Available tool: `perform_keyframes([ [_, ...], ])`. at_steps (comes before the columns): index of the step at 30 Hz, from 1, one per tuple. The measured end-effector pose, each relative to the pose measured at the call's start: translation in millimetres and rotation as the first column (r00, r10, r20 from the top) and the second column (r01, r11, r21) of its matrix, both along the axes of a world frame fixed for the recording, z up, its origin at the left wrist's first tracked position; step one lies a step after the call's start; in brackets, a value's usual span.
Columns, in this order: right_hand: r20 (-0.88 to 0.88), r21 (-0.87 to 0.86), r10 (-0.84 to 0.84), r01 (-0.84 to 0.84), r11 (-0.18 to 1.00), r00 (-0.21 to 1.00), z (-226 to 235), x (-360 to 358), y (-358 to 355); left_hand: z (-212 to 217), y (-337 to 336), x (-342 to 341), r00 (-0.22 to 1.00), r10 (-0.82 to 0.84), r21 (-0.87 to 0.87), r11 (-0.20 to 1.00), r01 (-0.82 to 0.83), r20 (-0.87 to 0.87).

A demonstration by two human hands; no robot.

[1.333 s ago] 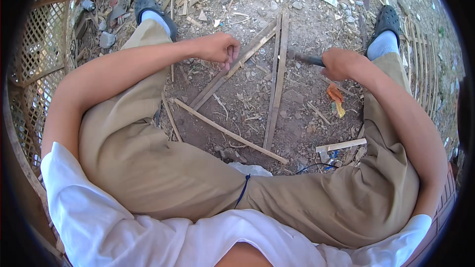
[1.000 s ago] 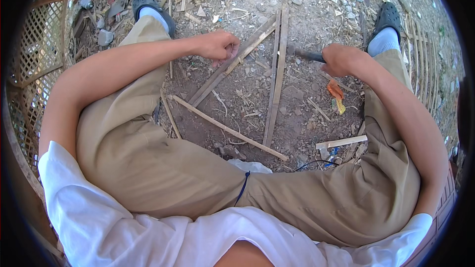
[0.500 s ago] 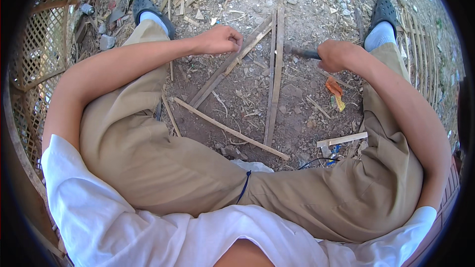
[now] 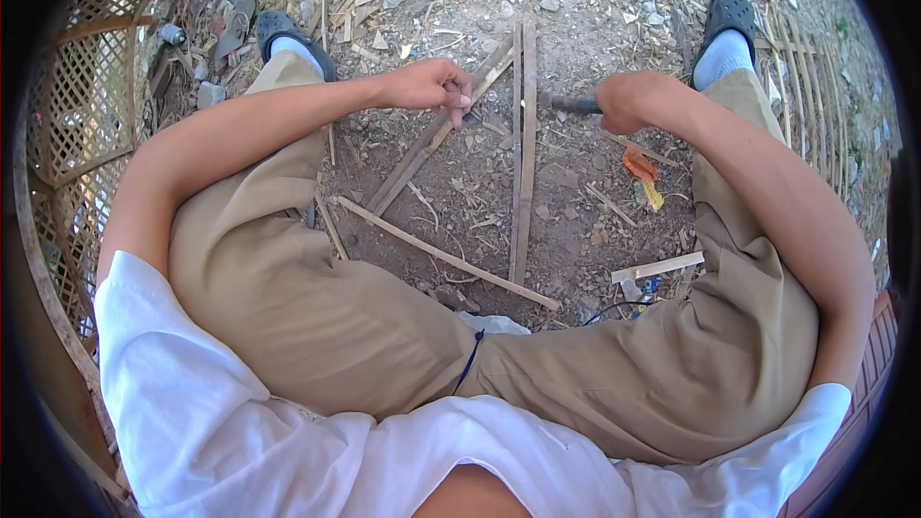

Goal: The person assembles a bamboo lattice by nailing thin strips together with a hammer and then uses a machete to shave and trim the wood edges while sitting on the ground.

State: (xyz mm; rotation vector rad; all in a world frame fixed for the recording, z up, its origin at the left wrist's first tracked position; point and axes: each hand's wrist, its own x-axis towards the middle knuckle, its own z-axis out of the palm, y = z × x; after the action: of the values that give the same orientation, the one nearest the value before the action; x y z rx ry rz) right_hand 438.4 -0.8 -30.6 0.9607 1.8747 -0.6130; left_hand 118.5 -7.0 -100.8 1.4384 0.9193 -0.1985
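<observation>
My left hand (image 4: 429,86) is over the upper part of a slanting wooden slat frame (image 4: 427,142). Its fingertips are pinched together, pointing down; anything between them is too small to make out. On the other side, my right hand (image 4: 628,102) is closed round a dark, short-handled tool like a hammer (image 4: 574,104). The tool's far end points left, close to a pair of upright slats (image 4: 525,158). These slats meet the slanting ones near the top, and a thin wooden strip (image 4: 446,254) crosses below, nearest me.
My legs are spread around the slats, with dark clogs (image 4: 726,11) on my feet. An orange and yellow wrapper (image 4: 641,176) and a short pale wood piece (image 4: 658,267) lie at right. Woven lattice (image 4: 96,86) stands at left; slatted wood (image 4: 811,101) lies at far right.
My left hand has shifted slightly right and its fingers have turned downward, showing the fingertips. My right hand keeps hold of the hammer-like tool, nearly in place. The view has shifted a little.
</observation>
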Motion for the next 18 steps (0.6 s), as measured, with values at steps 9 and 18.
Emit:
perform_keyframes([
  [9,0.174,-0.072,0.151,-0.14,0.987,0.973,20.7,-10.0,-0.1,-28.8,28.7,2.9,0.993,0.109,0.364,0.924,-0.115,0.037],
  [18,0.179,-0.054,0.092,-0.083,0.995,0.979,23.0,5.4,4.2,-105.5,-6.3,113.1,0.296,0.84,0.461,0.063,-0.885,0.454],
])
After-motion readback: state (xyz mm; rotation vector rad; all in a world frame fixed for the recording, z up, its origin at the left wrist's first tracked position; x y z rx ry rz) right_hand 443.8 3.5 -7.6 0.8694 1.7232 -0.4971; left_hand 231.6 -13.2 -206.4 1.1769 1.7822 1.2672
